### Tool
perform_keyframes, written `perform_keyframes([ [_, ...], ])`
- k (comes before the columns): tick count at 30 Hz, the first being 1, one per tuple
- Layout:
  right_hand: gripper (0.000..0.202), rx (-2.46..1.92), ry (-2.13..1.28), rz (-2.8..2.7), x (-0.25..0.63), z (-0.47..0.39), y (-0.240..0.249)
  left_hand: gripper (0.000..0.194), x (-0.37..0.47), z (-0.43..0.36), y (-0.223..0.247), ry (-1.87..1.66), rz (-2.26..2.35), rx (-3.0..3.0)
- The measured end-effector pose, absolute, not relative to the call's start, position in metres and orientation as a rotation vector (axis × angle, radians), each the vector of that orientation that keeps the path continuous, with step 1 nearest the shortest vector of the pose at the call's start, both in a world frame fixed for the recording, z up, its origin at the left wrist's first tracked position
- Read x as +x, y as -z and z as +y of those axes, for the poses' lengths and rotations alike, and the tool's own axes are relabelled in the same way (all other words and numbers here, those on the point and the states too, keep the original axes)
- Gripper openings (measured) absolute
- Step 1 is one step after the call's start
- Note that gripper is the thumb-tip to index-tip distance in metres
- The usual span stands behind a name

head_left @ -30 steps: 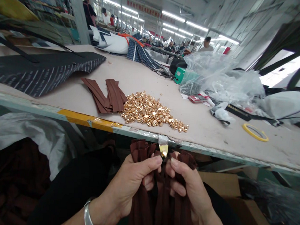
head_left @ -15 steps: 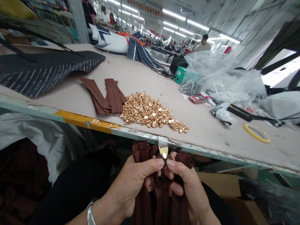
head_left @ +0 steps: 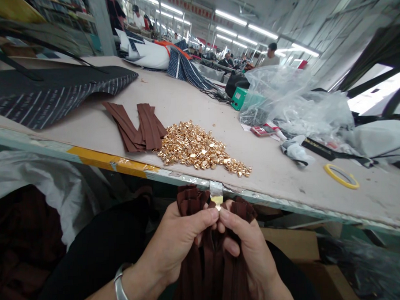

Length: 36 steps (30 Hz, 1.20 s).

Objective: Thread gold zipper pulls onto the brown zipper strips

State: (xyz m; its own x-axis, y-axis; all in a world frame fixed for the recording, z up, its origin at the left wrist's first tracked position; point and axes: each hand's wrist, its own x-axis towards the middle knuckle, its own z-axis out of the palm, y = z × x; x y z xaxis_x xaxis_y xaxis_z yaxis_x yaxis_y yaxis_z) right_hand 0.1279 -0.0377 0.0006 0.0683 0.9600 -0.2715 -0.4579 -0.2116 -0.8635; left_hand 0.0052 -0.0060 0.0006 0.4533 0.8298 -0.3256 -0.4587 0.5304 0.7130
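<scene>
My left hand (head_left: 180, 239) is closed around a bunch of brown zipper tapes (head_left: 190, 200), thumb and forefinger pinched at the tip. My right hand (head_left: 252, 243) grips more brown zipper tapes (head_left: 243, 209) in the same way. Both thumb tips almost meet just under a small metal tab (head_left: 217, 191) with a yellow band, fixed to the table edge. A small shiny piece shows between the thumbs, mostly covered. Long tape ends hang below my hands. On the table lies a heap of small gold zipper sliders (head_left: 195, 146), touching a few short brown strips (head_left: 149, 130).
The table edge (head_left: 281, 199) runs right before my hands. To the right lie a yellow tape roll (head_left: 341, 176), clear plastic bags (head_left: 293, 93) and a green box (head_left: 239, 98). Dark striped fabric (head_left: 61, 92) covers the left side. A cardboard box (head_left: 293, 243) sits below.
My thumbs have come closer together at the metal tab, and the shiny piece there is now more covered. Both hands keep their tapes. The view has shifted slightly.
</scene>
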Motion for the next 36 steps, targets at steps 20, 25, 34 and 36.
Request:
perform_keyframes([
  [20, 0.030, -1.691, -0.298, -1.511, 0.135, -0.019, -0.017, 0.031, 0.008, -0.006, 0.000, -0.885, 0.820, 0.504],
  [25, 0.027, -1.811, 0.107, -1.534, 0.134, 0.004, -0.033, 0.031, 0.008, -0.005, -0.004, -0.837, 0.850, 0.480],
  [34, 0.027, -1.446, -0.733, -1.537, 0.145, -0.002, -0.037, 0.020, 0.011, -0.005, -0.004, -0.840, 0.856, 0.488],
  [36, 0.035, -1.406, -0.845, -1.561, 0.149, -0.005, -0.036, 0.020, 0.010, -0.009, -0.003, -0.844, 0.833, 0.532],
])
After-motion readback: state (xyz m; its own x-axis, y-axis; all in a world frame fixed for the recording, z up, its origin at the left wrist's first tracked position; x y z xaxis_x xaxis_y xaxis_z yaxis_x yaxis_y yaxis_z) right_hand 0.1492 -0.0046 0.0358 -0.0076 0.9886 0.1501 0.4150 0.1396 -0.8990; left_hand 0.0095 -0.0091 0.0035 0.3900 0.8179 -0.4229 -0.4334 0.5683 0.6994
